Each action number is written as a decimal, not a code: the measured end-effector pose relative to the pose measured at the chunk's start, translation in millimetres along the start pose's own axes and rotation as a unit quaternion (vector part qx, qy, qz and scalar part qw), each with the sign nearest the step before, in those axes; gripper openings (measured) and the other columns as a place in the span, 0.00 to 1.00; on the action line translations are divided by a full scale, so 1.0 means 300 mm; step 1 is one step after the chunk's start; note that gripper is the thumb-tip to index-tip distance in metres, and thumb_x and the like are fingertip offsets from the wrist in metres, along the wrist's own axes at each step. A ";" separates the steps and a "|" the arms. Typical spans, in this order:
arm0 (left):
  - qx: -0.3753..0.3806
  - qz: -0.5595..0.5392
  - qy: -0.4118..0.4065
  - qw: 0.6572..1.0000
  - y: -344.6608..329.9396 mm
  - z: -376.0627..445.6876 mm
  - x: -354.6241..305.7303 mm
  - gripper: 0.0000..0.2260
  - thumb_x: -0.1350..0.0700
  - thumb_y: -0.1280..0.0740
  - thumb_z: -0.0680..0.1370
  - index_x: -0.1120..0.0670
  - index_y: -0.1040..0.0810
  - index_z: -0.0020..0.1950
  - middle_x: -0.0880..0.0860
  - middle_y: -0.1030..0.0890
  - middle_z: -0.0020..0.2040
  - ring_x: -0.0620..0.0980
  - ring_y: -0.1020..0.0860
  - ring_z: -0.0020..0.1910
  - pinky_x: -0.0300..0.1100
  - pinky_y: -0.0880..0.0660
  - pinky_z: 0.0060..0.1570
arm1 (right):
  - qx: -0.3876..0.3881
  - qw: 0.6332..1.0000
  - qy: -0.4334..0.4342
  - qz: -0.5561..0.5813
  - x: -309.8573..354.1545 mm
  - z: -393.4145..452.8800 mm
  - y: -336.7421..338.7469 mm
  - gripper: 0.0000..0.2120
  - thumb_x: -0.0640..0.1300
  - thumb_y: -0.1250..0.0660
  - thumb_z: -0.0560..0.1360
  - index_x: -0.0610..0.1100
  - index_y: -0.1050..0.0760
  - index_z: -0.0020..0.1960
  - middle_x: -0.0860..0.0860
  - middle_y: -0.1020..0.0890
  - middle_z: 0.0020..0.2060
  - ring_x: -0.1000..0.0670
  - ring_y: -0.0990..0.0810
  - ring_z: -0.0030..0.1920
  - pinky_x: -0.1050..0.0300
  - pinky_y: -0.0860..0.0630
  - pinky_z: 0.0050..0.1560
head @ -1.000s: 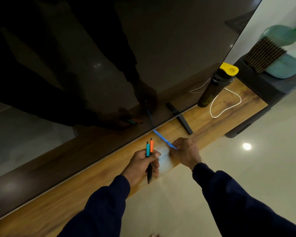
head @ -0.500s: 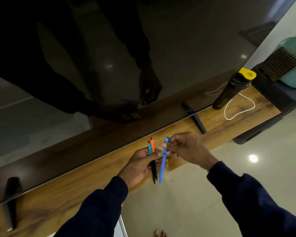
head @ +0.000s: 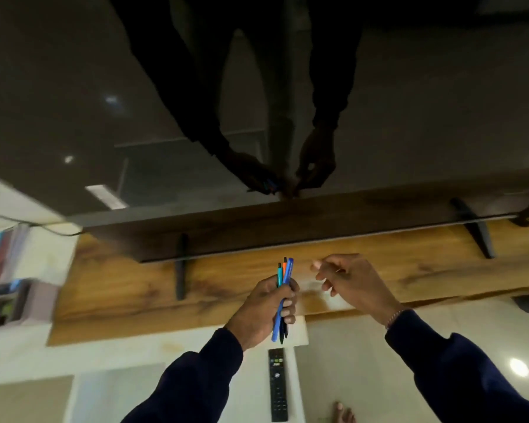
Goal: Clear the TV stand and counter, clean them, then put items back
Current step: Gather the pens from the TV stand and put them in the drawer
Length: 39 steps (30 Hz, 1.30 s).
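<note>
The left hand [head: 264, 309] held three pens [head: 283, 297] bunched in its curled fingers — light, stiff, slick plastic barrels, likely to slide against one another, so a grip around their middles seemed soundest. Their coloured caps stood above the fist and their tips hung below it, over the wooden TV stand [head: 379, 270]. Just beside them, the right hand [head: 353, 285] hung empty, fingers loosely curled — apart from the pens.
</note>
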State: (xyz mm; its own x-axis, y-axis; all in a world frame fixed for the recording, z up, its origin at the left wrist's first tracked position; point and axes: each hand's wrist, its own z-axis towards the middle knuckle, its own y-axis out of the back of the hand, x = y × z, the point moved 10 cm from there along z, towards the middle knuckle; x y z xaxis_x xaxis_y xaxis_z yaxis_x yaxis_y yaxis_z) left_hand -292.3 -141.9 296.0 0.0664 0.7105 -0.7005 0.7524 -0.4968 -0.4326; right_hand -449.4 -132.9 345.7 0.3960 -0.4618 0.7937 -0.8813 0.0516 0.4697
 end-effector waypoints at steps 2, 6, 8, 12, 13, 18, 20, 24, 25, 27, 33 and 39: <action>-0.035 -0.004 -0.019 0.999 0.149 -0.100 -0.020 0.06 0.59 0.37 0.82 0.55 0.30 0.45 0.50 0.37 0.33 0.47 0.40 0.30 0.40 0.37 0.32 | 0.029 0.999 0.015 0.006 0.083 -0.005 -0.158 0.08 0.49 0.32 0.81 0.47 0.17 0.48 0.50 0.14 0.41 0.54 0.15 0.38 0.65 0.21 0.36; -0.110 -0.017 -0.048 0.993 0.472 -0.310 -0.060 0.17 0.46 0.31 0.80 0.52 0.34 0.39 0.51 0.43 0.33 0.48 0.45 0.29 0.39 0.40 0.30 | 0.081 0.996 0.030 -0.001 0.245 -0.011 -0.494 0.07 0.48 0.32 0.81 0.49 0.17 0.47 0.48 0.14 0.39 0.50 0.15 0.38 0.63 0.20 0.37; -0.140 -0.030 -0.072 0.987 0.625 -0.413 -0.079 0.19 0.43 0.31 0.79 0.52 0.35 0.40 0.53 0.44 0.34 0.48 0.44 0.30 0.40 0.37 0.32 | 0.104 0.994 0.035 0.006 0.321 -0.019 -0.656 0.07 0.48 0.32 0.81 0.48 0.17 0.48 0.48 0.14 0.38 0.52 0.16 0.37 0.64 0.20 0.37; -0.169 0.024 -0.134 0.976 0.866 -0.589 -0.154 0.19 0.41 0.35 0.81 0.53 0.37 0.41 0.53 0.37 0.35 0.50 0.35 0.33 0.44 0.31 0.41 | 0.126 0.990 0.064 0.013 0.455 -0.023 -0.930 0.04 0.48 0.31 0.80 0.51 0.17 0.50 0.53 0.15 0.39 0.58 0.18 0.38 0.63 0.21 0.41; -0.186 0.051 -0.147 0.970 0.942 -0.637 -0.176 0.18 0.42 0.36 0.81 0.53 0.35 0.42 0.53 0.34 0.35 0.51 0.33 0.35 0.45 0.31 0.43 | 0.132 0.989 0.071 0.017 0.490 -0.020 -1.007 0.03 0.49 0.30 0.80 0.52 0.17 0.50 0.54 0.15 0.41 0.55 0.17 0.42 0.60 0.20 0.44; -0.261 0.088 -0.224 0.935 1.260 -0.820 -0.348 0.13 0.49 0.40 0.85 0.51 0.27 0.41 0.54 0.30 0.35 0.52 0.31 0.36 0.46 0.31 0.41 | 0.161 0.984 0.075 0.029 0.577 -0.016 -1.256 0.04 0.49 0.30 0.79 0.51 0.17 0.48 0.54 0.15 0.43 0.50 0.16 0.47 0.52 0.17 0.52; -0.293 0.085 -0.244 0.921 1.399 -0.877 -0.428 0.12 0.50 0.40 0.85 0.49 0.24 0.44 0.52 0.29 0.35 0.49 0.31 0.36 0.42 0.31 0.40 | 0.170 0.982 0.077 0.025 0.592 -0.012 -1.338 0.04 0.50 0.30 0.79 0.51 0.17 0.48 0.54 0.14 0.44 0.51 0.16 0.48 0.52 0.17 0.54; -0.323 0.088 -0.249 0.909 1.636 -0.892 -0.514 0.13 0.44 0.36 0.82 0.52 0.21 0.49 0.51 0.28 0.34 0.52 0.30 0.34 0.49 0.32 0.40 | 0.180 0.981 0.067 0.023 0.593 0.006 -1.441 0.03 0.47 0.29 0.79 0.51 0.16 0.48 0.57 0.14 0.43 0.54 0.16 0.47 0.57 0.19 0.51; -0.319 0.078 -0.254 0.910 1.671 -0.881 -0.520 0.12 0.45 0.36 0.82 0.53 0.21 0.49 0.51 0.29 0.33 0.52 0.31 0.33 0.50 0.32 0.40 | 0.181 0.981 0.063 0.025 0.587 0.011 -1.454 0.03 0.47 0.29 0.79 0.51 0.16 0.48 0.58 0.14 0.43 0.53 0.16 0.47 0.57 0.18 0.50; -0.319 0.075 -0.257 0.909 1.723 -0.854 -0.524 0.11 0.48 0.37 0.83 0.56 0.22 0.51 0.51 0.30 0.32 0.50 0.31 0.31 0.48 0.29 0.38 | 0.184 0.981 0.054 0.029 0.575 0.032 -1.480 0.04 0.47 0.29 0.79 0.50 0.15 0.48 0.58 0.14 0.43 0.53 0.15 0.48 0.53 0.17 0.52; -0.326 0.127 -0.251 0.903 1.788 -0.795 -0.491 0.09 0.55 0.36 0.83 0.58 0.20 0.56 0.54 0.24 0.37 0.53 0.25 0.37 0.47 0.23 0.43 | 0.173 0.984 0.011 0.032 0.511 0.098 -1.498 0.04 0.46 0.29 0.79 0.49 0.16 0.49 0.54 0.13 0.43 0.53 0.13 0.45 0.50 0.16 0.53; -0.333 0.167 -0.247 0.894 1.837 -0.796 -0.508 0.14 0.64 0.30 0.78 0.60 0.22 0.64 0.59 0.15 0.54 0.54 0.18 0.58 0.46 0.20 0.59 | 0.152 0.988 0.011 0.011 0.520 0.142 -1.473 0.04 0.45 0.30 0.79 0.49 0.17 0.48 0.54 0.13 0.41 0.53 0.14 0.41 0.52 0.16 0.49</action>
State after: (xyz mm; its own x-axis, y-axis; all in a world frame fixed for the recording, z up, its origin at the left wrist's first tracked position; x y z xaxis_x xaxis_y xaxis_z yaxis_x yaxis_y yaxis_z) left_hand 268.8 -405.1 300.0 0.1866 0.1900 -0.9639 0.9792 -0.1154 0.1668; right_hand -9.1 -265.6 245.3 0.3776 -0.4435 0.8129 -0.9255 -0.2075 0.3167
